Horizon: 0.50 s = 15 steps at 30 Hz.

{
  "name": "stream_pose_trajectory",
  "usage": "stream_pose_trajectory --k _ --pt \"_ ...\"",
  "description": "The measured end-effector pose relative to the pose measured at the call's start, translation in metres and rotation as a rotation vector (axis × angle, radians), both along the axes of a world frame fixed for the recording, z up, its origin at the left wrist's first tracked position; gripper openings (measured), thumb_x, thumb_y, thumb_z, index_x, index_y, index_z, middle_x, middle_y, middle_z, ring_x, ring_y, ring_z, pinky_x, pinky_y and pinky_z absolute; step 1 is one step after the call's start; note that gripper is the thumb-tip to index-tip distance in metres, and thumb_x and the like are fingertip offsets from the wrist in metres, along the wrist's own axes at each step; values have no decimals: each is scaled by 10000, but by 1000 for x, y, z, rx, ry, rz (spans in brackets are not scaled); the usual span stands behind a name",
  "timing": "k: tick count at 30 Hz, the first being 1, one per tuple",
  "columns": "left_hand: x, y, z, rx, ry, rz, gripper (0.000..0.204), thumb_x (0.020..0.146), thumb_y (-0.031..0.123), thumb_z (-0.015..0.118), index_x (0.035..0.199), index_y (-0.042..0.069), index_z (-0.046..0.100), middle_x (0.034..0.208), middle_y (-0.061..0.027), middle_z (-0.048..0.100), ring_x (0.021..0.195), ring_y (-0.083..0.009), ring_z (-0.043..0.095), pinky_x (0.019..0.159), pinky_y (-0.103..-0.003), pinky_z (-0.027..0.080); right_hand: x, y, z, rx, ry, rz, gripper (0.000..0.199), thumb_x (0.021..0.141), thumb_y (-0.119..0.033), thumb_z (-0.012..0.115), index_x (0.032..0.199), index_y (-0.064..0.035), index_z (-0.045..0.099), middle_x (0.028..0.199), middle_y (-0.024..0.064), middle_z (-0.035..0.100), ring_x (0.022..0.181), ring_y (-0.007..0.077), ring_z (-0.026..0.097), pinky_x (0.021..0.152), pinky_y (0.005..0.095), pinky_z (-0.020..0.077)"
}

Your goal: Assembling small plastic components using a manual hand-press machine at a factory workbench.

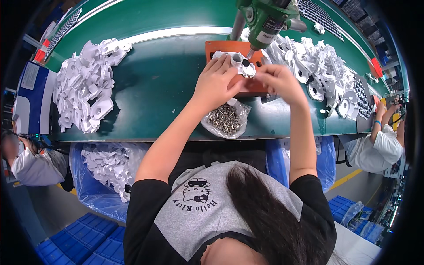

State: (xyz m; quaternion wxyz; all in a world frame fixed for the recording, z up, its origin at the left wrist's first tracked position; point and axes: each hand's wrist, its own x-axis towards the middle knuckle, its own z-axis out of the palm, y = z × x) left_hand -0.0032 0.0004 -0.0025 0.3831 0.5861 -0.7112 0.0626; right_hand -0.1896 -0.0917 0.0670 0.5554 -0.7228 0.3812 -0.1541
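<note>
Left grip wide over white part, right grip close at 4 o'clock.
My left grip (215,78) lies on the white part (248,70) from its 8 o'clock side, thumb spread from the fingers; my right grip (282,83) is blurred, fingers bent, so whether it holds anything I cannot tell. The part sits on an orange block (247,86) on the green bench (163,84). From the part: green press (267,24), 1 o'clock; white heaps at 3 (324,73) and 9 (86,86); bag of screws (225,120), between 6 and 7.
</note>
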Motion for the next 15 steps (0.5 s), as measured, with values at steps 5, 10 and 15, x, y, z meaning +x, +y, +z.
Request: stream_pose_trajectory --k 5,10,15 --pt "-1 -2 -1 -23 -48 0 343 751 308 660 960 39 620 1213 -222 554 1179 -346 500 1036 -433 354 16 -49 -5 183 -8 21 125 870 -133 622 871 -8 628 604 -35 469 475 23 367 408 192 247" --pt "-1 -2 -1 -25 -41 -1 328 744 298 664 945 43 620 1207 -223 556 1172 -345 504 1031 -433 359 27 -70 -3 186 111 153 94 858 -104 634 873 -11 626 651 -29 495 488 25 366 404 199 240" --pt "0 -1 -1 -38 -41 4 320 738 294 665 935 46 620 1203 -223 558 1168 -346 508 1026 -431 363 34 -69 3 101 138 175 111 838 -132 634 854 -23 646 602 -59 484 493 20 368 428 182 266"
